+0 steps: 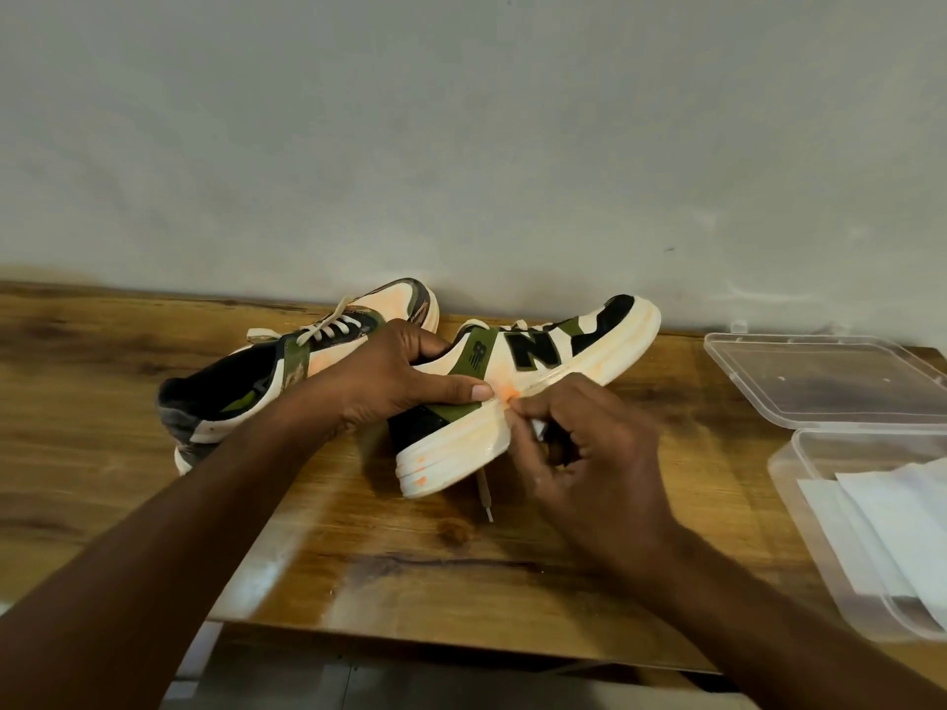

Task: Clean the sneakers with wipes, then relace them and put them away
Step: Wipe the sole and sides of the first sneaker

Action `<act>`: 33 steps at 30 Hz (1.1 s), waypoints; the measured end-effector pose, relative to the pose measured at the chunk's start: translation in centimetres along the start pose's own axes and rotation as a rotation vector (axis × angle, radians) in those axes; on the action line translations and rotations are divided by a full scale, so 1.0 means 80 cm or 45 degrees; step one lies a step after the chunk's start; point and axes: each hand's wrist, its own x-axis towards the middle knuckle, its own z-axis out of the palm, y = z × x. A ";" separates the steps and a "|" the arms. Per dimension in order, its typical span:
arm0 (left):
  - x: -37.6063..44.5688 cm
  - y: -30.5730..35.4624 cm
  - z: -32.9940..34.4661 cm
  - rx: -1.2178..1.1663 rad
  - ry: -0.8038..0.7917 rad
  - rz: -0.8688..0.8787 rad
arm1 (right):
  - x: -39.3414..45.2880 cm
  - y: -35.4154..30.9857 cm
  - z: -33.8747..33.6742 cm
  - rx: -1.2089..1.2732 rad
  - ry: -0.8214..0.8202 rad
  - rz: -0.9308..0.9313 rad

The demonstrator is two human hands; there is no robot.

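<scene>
A cream, green and black sneaker with orange stains is lifted off the wooden table, heel toward me and toe toward the wall. My left hand grips it at the collar, thumb lying along its side. My right hand pinches a small white wipe against the midsole beside an orange smear. A lace end hangs below the sole. The second sneaker lies on the table behind my left arm, laces in its eyelets.
At the right stands an open clear plastic box holding white wipes. Its clear lid lies flat behind it. A grey wall runs close behind the table. The table's front edge is near me.
</scene>
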 end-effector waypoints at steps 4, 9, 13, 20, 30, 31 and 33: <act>0.000 0.001 -0.001 -0.009 -0.015 0.005 | 0.008 0.009 -0.008 -0.068 -0.059 -0.052; 0.000 0.007 0.001 -0.022 -0.045 0.002 | 0.038 0.048 -0.046 -0.116 0.197 0.222; -0.001 0.007 0.002 -0.017 -0.042 0.016 | 0.024 0.031 -0.031 -0.037 0.162 0.239; -0.002 0.006 0.002 0.017 -0.016 0.002 | 0.012 0.017 -0.012 -0.056 -0.028 -0.006; -0.003 0.018 0.021 0.485 0.282 0.007 | 0.015 0.022 -0.013 0.061 0.085 0.113; -0.002 0.018 0.024 0.508 0.331 0.006 | 0.014 0.020 -0.011 0.072 0.084 0.105; 0.000 0.017 0.025 0.513 0.390 -0.006 | 0.016 0.020 -0.010 0.053 0.058 0.068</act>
